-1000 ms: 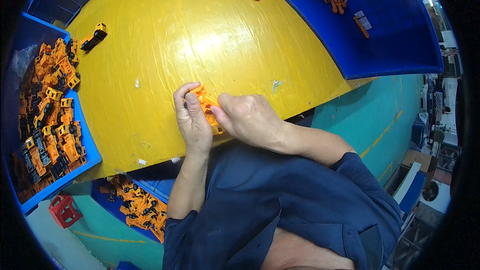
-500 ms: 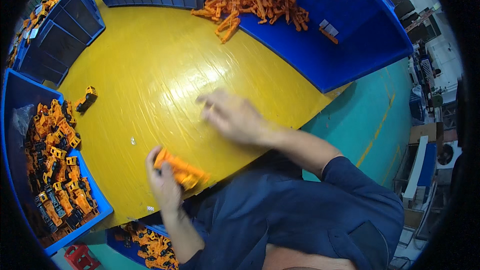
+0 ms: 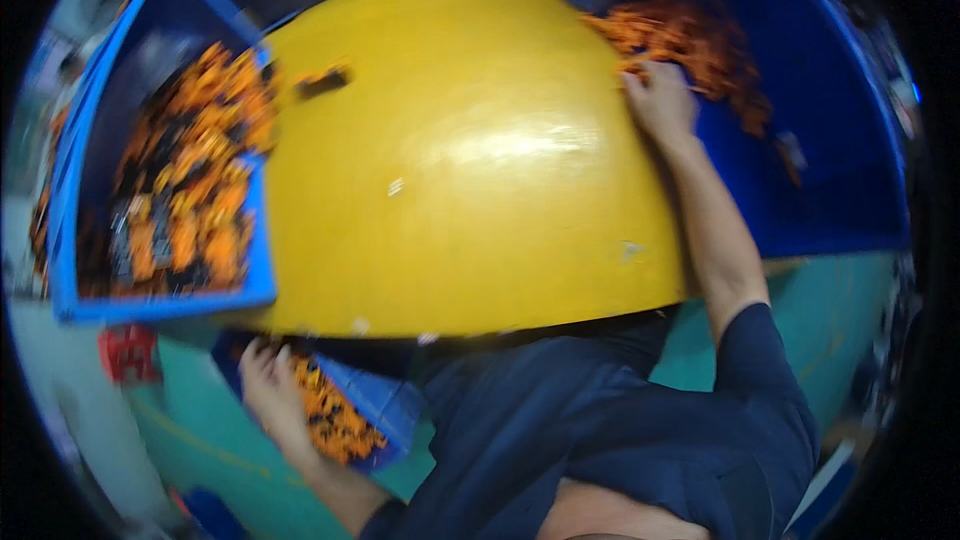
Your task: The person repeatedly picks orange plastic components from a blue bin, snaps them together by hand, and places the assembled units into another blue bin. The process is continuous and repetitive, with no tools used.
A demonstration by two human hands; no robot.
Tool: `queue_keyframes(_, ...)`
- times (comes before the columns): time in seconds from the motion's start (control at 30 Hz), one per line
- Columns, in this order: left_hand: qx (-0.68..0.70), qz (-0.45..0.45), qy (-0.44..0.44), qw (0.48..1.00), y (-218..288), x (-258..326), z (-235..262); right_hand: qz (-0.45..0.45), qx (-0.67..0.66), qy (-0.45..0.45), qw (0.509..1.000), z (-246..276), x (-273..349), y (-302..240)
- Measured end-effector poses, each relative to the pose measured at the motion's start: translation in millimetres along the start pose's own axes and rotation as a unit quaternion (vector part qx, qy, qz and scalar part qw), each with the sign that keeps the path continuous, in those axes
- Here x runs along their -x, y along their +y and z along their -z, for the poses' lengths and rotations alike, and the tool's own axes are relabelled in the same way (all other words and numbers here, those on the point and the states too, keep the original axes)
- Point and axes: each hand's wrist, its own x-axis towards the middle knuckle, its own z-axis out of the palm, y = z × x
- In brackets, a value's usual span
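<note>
- Two hands work at once, far apart: the right hand reaches out to about 1 o'clock, the left hand drops below the table edge at about 7 o'clock.
- One pile of orange parts lies at 1 o'clock, spilling from the blue tray onto the yellow table. The right fingertips touch its near edge; the fingers look curled down onto the parts, but blur hides whether any part is gripped.
- One low bin sits under the table at 7 o'clock, holding orange-and-black pieces. The left hand rests at its left rim, fingers bent; whether they have let go or hold a piece, I cannot tell.
- To do the pick well, I judge it best to pinch a single part off the loose edge of the pile, not dig into the tangle, so that neighbours are not dragged along.
- The left hand should, I think, open low over the bin so the piece lands inside it.
- One more bin, blue, stands at 9 o'clock, heaped with orange-and-black pieces too many and too blurred to count.
- One stray piece lies on the table at 11 o'clock, just beside that bin.
- One small red crate shows on the floor at 8 o'clock.
</note>
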Motion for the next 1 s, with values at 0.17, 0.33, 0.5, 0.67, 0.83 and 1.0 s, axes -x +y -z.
queue_keyframes(0.17, 0.015, -0.192, 0.017, 0.981, 73.3, -37.9, -58.4, -0.060, 0.009, -0.066, 0.996, 5.0, 9.1, -9.3)
queue_keyframes(0.33, -0.257, -0.293, 0.216, 0.895, 118.7, -108.0, -69.9, 0.037, -0.092, -0.076, 0.992, 38.0, 64.3, -20.4)
queue_keyframes(0.5, -0.422, -0.158, 0.175, 0.876, 121.7, -166.2, -67.5, 0.021, -0.040, -0.120, 0.992, 53.5, 117.0, -24.7)
queue_keyframes(0.67, -0.461, -0.109, 0.111, 0.874, 123.1, -188.0, -55.3, -0.072, -0.211, -0.109, 0.969, 59.6, 135.7, -24.5)
queue_keyframes(0.83, -0.323, -0.384, 0.026, 0.865, 128.3, -158.6, -63.0, -0.223, -0.582, -0.210, 0.753, 65.2, 161.5, -41.0)
queue_keyframes(1.0, -0.034, -0.334, -0.151, 0.930, 156.3, -99.7, -135.5, -0.226, -0.635, -0.293, 0.678, 63.0, 180.3, -74.6)
